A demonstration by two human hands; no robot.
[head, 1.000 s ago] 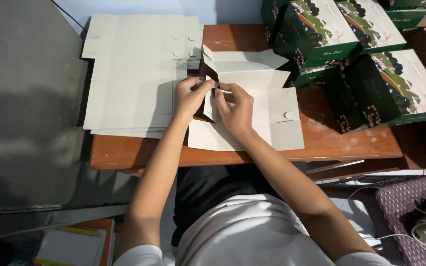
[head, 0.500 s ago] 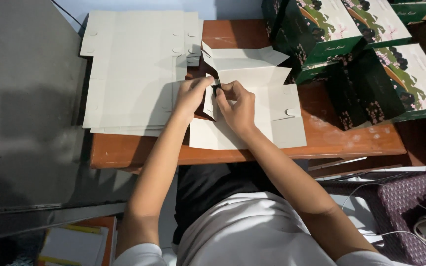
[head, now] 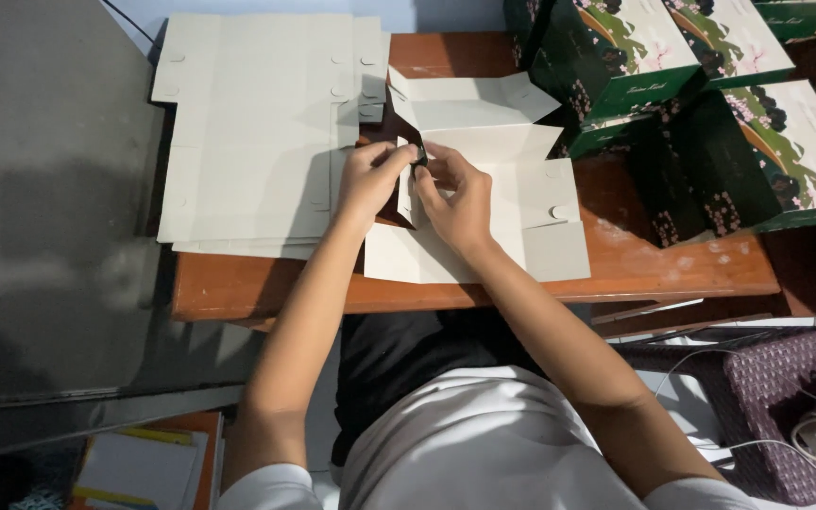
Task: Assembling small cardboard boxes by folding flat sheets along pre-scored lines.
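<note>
A person seated at a reddish-brown wooden table [head: 616,274] works both hands over an unfolded pale grey cardboard box blank [head: 512,203] lying near the table's front edge. The left hand [head: 370,179] and right hand [head: 455,194] meet above the blank, fingers closed in a pinch on a small dark object [head: 418,162] too small to identify, beside a raised flap. A stack of flat grey cardboard sheets [head: 257,123] overhangs the table's left edge. Assembled dark green boxes printed with flowers [head: 691,104] crowd the far right corner.
</note>
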